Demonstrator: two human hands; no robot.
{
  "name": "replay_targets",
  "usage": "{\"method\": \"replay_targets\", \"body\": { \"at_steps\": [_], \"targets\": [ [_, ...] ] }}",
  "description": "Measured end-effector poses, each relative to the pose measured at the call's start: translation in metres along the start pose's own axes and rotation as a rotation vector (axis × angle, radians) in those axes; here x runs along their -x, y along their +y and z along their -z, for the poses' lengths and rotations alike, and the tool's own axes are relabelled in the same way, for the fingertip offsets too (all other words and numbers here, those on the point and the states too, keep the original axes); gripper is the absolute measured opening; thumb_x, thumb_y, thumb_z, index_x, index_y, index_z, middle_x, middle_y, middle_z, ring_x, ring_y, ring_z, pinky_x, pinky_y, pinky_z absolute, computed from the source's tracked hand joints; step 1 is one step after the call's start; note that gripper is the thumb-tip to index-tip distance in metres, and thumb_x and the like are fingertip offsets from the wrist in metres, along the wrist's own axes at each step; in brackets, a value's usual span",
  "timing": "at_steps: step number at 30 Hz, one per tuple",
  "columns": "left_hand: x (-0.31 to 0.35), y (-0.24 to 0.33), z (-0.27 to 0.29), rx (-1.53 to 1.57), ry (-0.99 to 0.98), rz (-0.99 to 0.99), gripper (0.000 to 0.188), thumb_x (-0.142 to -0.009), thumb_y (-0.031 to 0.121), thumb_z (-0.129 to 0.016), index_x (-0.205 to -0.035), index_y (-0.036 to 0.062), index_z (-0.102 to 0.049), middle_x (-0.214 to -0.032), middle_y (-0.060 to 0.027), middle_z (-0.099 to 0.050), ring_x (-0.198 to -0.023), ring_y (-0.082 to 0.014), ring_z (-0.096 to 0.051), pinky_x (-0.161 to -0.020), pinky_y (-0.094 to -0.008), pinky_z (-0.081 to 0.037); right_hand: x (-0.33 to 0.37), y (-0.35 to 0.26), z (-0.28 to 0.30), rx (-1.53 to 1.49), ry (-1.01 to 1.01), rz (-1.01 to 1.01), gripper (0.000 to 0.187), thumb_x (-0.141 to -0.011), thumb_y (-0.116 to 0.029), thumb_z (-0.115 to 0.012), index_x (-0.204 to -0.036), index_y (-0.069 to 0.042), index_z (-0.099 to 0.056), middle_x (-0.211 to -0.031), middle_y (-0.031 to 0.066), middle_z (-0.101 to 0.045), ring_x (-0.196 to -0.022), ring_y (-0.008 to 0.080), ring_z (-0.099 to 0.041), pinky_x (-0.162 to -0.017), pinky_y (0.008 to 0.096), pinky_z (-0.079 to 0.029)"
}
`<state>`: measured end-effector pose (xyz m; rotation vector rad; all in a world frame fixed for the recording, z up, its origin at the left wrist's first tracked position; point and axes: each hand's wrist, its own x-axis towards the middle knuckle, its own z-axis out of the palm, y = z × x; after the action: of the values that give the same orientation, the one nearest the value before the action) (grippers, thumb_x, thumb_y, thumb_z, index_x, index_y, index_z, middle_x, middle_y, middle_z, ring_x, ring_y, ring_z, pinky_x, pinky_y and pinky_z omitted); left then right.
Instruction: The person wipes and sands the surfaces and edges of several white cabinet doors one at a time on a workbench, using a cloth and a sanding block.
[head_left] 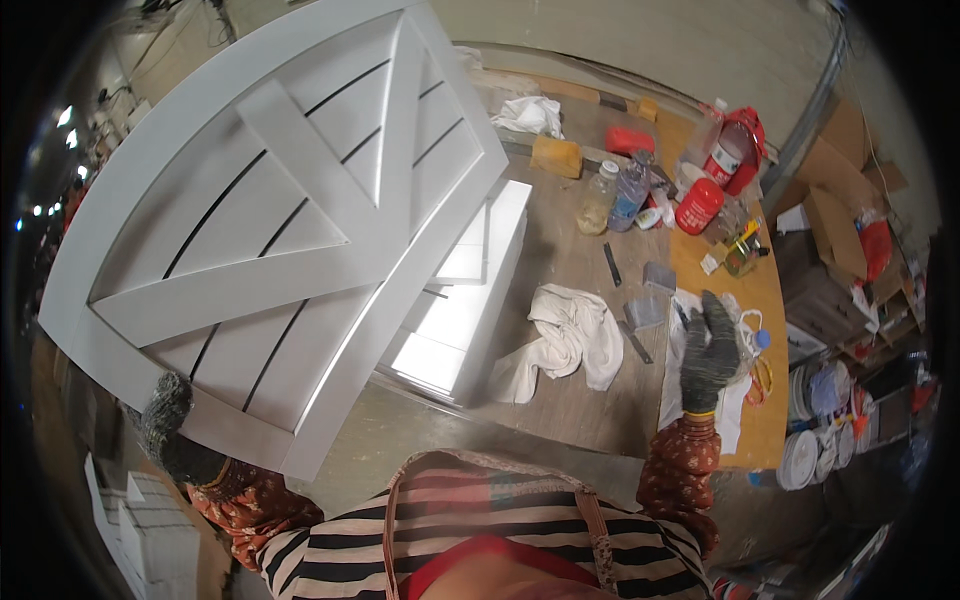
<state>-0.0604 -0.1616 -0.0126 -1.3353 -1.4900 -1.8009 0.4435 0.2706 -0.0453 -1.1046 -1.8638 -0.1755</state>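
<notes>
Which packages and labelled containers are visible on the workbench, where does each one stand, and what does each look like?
Red can: bench's far right part, cylindrical, white label.
Red canister: behind the can, white label.
Clear bottle: mid-bench, yellowish liquid.
Blue-tinted bottle: beside it.
Cardboard boxes: right of bench, brown, stacked.

I am seeing the door panel (280,220) standing over the left half of the workbench (570,400), its lower edge resting in my left hand (170,425). A second panel (465,300) is lying flat under its right edge. Right of that, a cloth (565,340) is lying mid-bench, and my right hand (708,350) is hovering further right. Bottles (615,195) and cans (715,175) are crowding the far right corner.
</notes>
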Motion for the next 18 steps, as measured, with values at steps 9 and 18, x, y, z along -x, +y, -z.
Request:
{"method": "replay_targets", "body": {
  "at_steps": [9,18],
  "targets": [
    [0.022,0.023,-0.011,-0.075,0.025,-0.003,0.032,-0.088,0.018,-0.047,-0.096,-0.0078,-0.063,-0.099,-0.0212,-0.066,-0.097,-0.0303,-0.062,-0.088,-0.0426,-0.048,-0.032,-0.084,-0.057,-0.19,-0.199,0.3,0.033,-0.08,-0.008,-0.07,-0.112,-0.002,-0.064,-0.114,0.0141,-0.065,-0.108,0.0272,-0.06,-0.093,0.0362,-0.045],
    [0.026,0.016,-0.021,-0.087,0.015,0.008,0.03,-0.087,0.018,-0.049,-0.095,-0.0075,-0.063,-0.098,-0.0209,-0.066,-0.094,-0.0298,-0.062,-0.086,-0.0419,-0.049,0.037,-0.078,-0.106,0.058,-0.684,0.322,0.056,-0.08,-0.043,-0.065,-0.126,-0.012,-0.054,-0.125,0.0205,-0.053,-0.112,0.0385,-0.051,-0.096,0.0465,-0.039]
  ]
}}
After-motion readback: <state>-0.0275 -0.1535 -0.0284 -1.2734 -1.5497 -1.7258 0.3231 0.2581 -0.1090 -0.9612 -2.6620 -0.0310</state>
